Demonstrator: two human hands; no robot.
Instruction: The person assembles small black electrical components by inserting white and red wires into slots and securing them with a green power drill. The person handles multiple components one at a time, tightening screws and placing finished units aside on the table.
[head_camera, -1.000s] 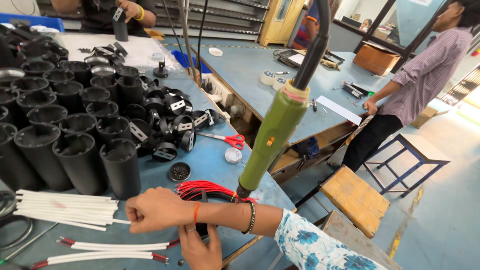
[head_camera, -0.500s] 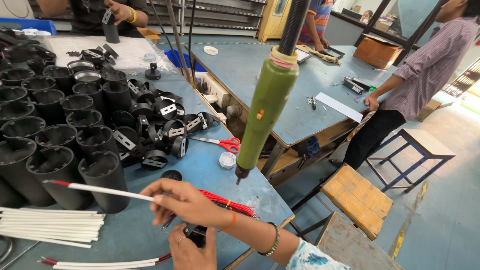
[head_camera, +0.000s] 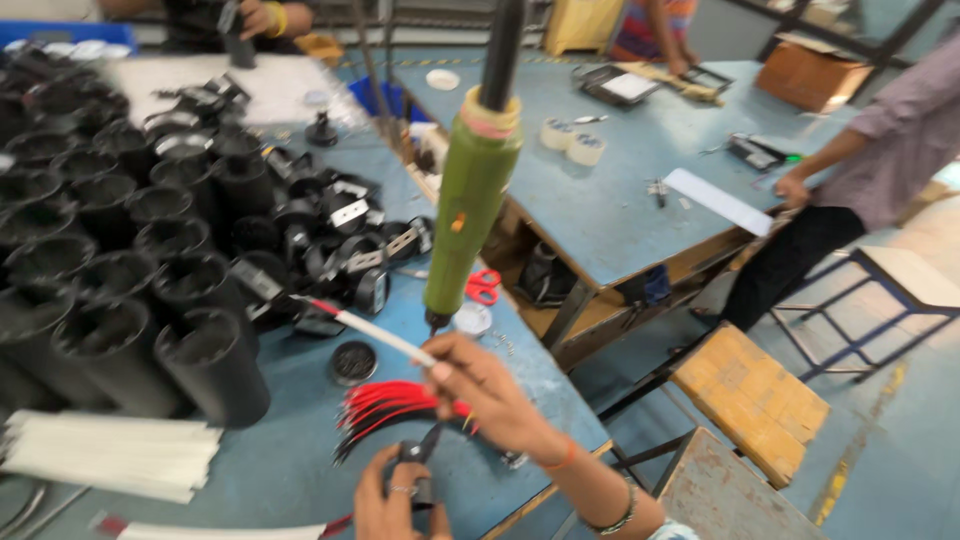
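The right hand (head_camera: 480, 395) pinches one end of a white sleeved wire (head_camera: 365, 325) between thumb and fingers (head_camera: 440, 370), above the blue desk (head_camera: 300, 470). The wire's long axis runs up and to the left from the grip, ending in a red tip that points toward the black cylindrical housings (head_camera: 150, 290). The forearm enters from the lower right, wrist raised, hand lifted clear of the desk.

The left hand (head_camera: 395, 495) sits low at the near edge, fingers closed around a small dark tool (head_camera: 420, 465) with its point angled upward. It lies just below the right hand, which is nearer to the wire.

A green hanging power driver (head_camera: 470, 205) is suspended directly above the right hand, its tip just over the fingers. A bundle of red and black wires (head_camera: 395, 405) lies on the desk beneath the right hand. A stack of white sleeved wires (head_camera: 110, 455) rests to the left.
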